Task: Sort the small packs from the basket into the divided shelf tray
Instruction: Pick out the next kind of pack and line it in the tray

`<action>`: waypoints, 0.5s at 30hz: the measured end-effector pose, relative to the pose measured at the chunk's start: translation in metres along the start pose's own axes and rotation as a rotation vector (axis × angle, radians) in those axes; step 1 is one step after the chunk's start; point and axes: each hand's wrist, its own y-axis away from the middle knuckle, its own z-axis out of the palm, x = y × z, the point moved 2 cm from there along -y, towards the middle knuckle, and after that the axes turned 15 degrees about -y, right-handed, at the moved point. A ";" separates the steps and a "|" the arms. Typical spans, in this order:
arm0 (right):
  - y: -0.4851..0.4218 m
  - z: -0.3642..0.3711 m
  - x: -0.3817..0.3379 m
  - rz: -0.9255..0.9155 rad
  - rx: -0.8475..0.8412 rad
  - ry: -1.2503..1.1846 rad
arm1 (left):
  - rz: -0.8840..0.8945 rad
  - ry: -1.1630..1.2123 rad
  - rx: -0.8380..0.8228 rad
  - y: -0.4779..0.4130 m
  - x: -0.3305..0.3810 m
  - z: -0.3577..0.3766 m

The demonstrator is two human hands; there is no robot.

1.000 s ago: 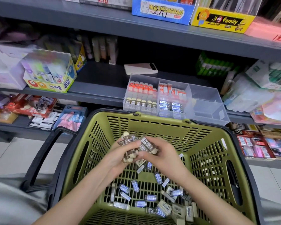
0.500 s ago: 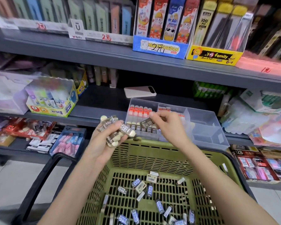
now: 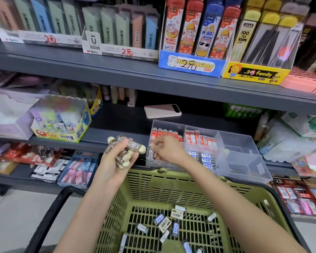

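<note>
The grey shelf point(image 3: 120, 123) runs behind both my hands. The green basket point(image 3: 153, 194) sits under my forearms, with loose small packs point(image 3: 164, 223) scattered on its floor below my wrists. Just past its far rim the clear divided tray point(image 3: 244, 161) stands on the shelf and stretches out to the right of my right hand. My left hand point(image 3: 115, 165), beside the tray's left end, is wrapped round a bundle of brown-and-cream packs point(image 3: 125, 150). My right hand point(image 3: 167, 149) is over the tray's near-left compartment with its fingers curled above a 2B pack point(image 3: 150, 154) standing there. I cannot tell whether they pinch it.
</note>
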 end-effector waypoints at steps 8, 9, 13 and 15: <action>0.010 -0.010 -0.010 -0.058 0.025 0.067 | 0.036 -0.095 -0.025 0.004 -0.005 0.001; 0.015 -0.012 -0.015 -0.112 0.081 0.097 | 0.038 -0.095 -0.024 0.005 -0.005 0.001; 0.054 -0.007 -0.031 -0.245 0.110 -0.130 | 0.053 -0.086 -0.037 0.004 -0.005 0.001; 0.068 0.005 -0.032 -0.177 0.026 -0.196 | 0.073 -0.088 -0.058 0.004 -0.005 0.003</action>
